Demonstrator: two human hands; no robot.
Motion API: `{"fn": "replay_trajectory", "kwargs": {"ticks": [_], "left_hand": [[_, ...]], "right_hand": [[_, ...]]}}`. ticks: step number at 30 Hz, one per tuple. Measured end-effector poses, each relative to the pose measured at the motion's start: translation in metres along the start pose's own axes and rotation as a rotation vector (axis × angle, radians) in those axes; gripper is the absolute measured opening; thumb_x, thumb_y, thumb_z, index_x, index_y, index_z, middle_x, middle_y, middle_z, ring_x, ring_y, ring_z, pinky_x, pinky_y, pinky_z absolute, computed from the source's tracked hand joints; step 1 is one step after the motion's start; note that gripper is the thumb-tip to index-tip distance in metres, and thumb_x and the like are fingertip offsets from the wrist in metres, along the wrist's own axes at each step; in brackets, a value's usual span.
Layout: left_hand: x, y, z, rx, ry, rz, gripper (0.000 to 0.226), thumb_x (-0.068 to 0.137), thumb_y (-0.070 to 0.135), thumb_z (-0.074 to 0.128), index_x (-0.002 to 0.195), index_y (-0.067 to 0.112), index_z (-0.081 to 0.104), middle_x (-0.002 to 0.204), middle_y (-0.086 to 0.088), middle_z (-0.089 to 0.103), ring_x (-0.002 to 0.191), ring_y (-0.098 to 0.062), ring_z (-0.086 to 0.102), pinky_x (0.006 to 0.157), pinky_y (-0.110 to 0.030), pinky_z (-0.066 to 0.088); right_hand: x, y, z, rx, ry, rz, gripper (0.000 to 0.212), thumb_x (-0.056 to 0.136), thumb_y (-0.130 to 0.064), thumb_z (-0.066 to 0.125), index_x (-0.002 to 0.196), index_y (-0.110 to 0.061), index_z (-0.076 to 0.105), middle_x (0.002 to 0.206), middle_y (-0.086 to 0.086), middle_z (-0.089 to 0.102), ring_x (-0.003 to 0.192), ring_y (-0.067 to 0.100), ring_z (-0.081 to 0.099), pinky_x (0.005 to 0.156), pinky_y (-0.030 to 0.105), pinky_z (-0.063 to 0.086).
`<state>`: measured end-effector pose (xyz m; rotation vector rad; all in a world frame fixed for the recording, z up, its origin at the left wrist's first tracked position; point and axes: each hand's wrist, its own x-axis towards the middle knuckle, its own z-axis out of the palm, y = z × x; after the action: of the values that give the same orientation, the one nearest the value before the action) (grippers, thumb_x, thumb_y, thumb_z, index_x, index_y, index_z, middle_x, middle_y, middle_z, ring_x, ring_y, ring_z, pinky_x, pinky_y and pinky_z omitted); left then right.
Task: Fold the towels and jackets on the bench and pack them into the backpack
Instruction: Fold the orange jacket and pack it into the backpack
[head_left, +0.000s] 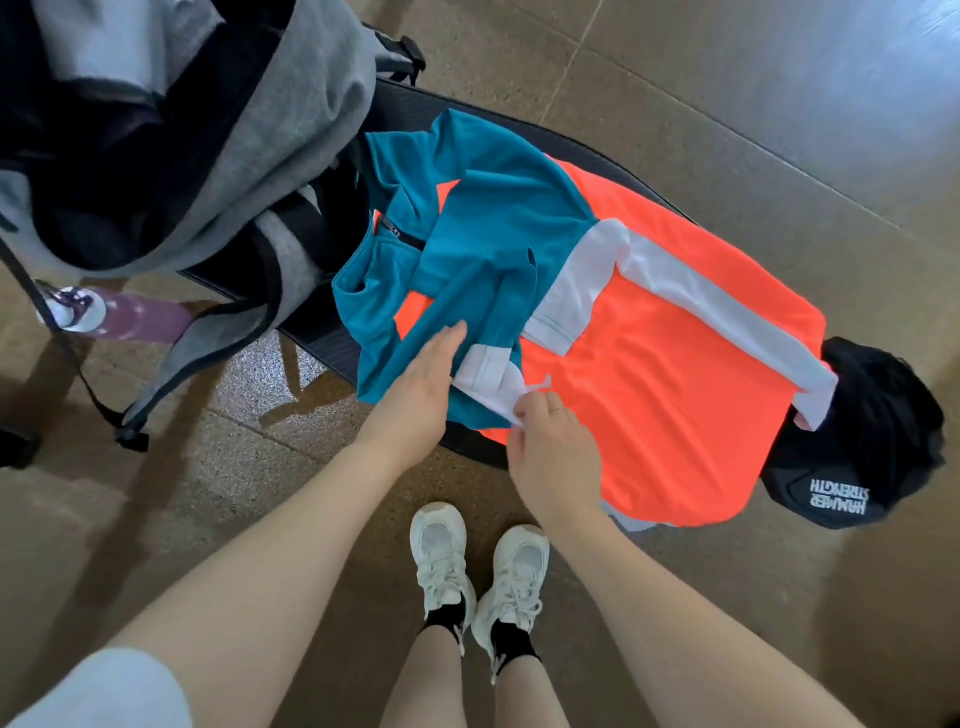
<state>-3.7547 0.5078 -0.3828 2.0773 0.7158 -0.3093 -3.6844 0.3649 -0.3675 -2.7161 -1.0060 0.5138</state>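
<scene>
Two bare hands work on a teal, orange and white jacket (649, 322) spread across a black bench (415, 104).

The left hand (421, 384) lies flat with straight fingers on a folded teal sleeve. The right hand (550, 441), a ring on one finger, pinches the sleeve's white cuff (488, 374) between thumb and fingertips. An open grey backpack (218, 130) stands at the bench's far left end, touching the jacket's collar. A purple bottle (119, 317) sits in its side pocket. A black garment (872, 436) lies at the right end, under the jacket's hem.
</scene>
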Motion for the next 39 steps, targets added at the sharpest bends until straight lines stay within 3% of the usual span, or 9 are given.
{"fn": "replay_trajectory", "kwargs": {"ticks": [4,8,14,19,24,26,31,35,39], "left_hand": [[-0.004,-0.005,-0.006,0.146,0.090,0.048,0.050,0.092,0.000,0.047,0.140,0.005,0.034,0.156,-0.004,0.015,0.143,-0.019,0.016,0.114,-0.028,0.013],[-0.012,-0.009,-0.008,0.227,0.243,-0.005,0.053,0.089,0.013,0.059,0.137,0.001,0.040,0.153,-0.013,0.021,0.134,-0.032,0.034,0.107,-0.043,0.032],[0.008,0.002,-0.022,0.154,0.348,-0.112,0.053,0.091,0.009,0.053,0.140,0.004,0.033,0.142,-0.015,0.035,0.122,-0.036,0.042,0.098,-0.045,0.037],[0.017,-0.004,-0.030,0.206,0.342,-0.227,0.040,0.093,0.015,0.051,0.131,0.003,0.041,0.126,-0.017,0.045,0.112,-0.036,0.046,0.090,-0.044,0.038],[0.018,-0.005,-0.031,0.226,0.360,-0.206,0.019,0.093,0.016,0.051,0.104,0.002,0.055,0.108,-0.016,0.051,0.101,-0.036,0.048,0.079,-0.043,0.038],[0.016,-0.004,-0.031,0.236,0.375,-0.208,0.017,0.093,0.017,0.049,0.102,0.003,0.055,0.108,-0.015,0.052,0.101,-0.036,0.048,0.078,-0.043,0.038],[0.000,0.004,-0.042,0.071,0.476,-0.166,0.017,0.097,0.017,0.043,0.104,0.004,0.050,0.094,-0.018,0.060,0.092,-0.036,0.053,0.069,-0.039,0.034],[-0.009,-0.004,-0.047,0.199,0.363,-0.229,0.023,0.099,0.025,0.035,0.112,0.008,0.043,0.095,-0.016,0.063,0.084,-0.037,0.059,0.058,-0.036,0.033],[-0.010,-0.014,-0.043,0.348,0.387,-0.281,0.025,0.095,0.022,0.047,0.113,0.004,0.044,0.101,-0.019,0.059,0.088,-0.038,0.056,0.064,-0.041,0.038]], "right_hand": [[0.015,0.015,-0.014,0.475,-0.164,0.388,0.018,0.090,-0.009,0.043,0.085,-0.014,0.059,0.083,0.006,0.061,0.078,0.025,0.053,0.064,0.034,0.035],[0.034,0.032,-0.029,0.270,-0.212,0.382,0.021,0.091,-0.014,0.043,0.099,-0.010,0.062,0.102,0.014,0.063,0.094,0.031,0.056,0.073,0.036,0.040],[0.043,-0.020,-0.028,0.082,-0.257,0.246,0.071,0.065,-0.075,0.050,0.106,-0.017,0.057,0.113,0.001,0.058,0.107,0.025,0.052,0.088,0.043,0.043],[0.057,-0.019,-0.024,0.345,-0.197,0.429,0.021,0.082,-0.038,0.056,0.085,-0.019,0.062,0.092,0.002,0.066,0.094,0.027,0.059,0.076,0.036,0.046],[0.060,-0.030,-0.026,0.392,-0.167,0.361,0.028,0.083,-0.045,0.059,0.088,-0.017,0.060,0.091,0.001,0.059,0.086,0.020,0.053,0.068,0.033,0.040],[0.063,-0.032,-0.022,0.404,-0.197,0.345,0.014,0.081,-0.029,0.063,0.079,-0.017,0.058,0.086,0.001,0.057,0.085,0.021,0.052,0.068,0.030,0.037],[0.084,-0.026,-0.041,0.961,-0.222,0.655,0.023,0.085,-0.005,0.052,0.065,-0.016,0.046,0.059,-0.001,0.041,0.054,0.015,0.040,0.049,0.021,0.035],[0.110,0.005,-0.060,0.664,-0.066,0.460,0.007,0.089,-0.012,0.051,0.085,-0.015,0.056,0.072,-0.002,0.051,0.065,0.019,0.049,0.063,0.031,0.041],[0.114,0.022,-0.059,0.447,-0.013,0.265,0.024,0.091,-0.009,0.050,0.115,-0.007,0.055,0.099,0.006,0.052,0.082,0.016,0.046,0.077,0.028,0.039]]}}
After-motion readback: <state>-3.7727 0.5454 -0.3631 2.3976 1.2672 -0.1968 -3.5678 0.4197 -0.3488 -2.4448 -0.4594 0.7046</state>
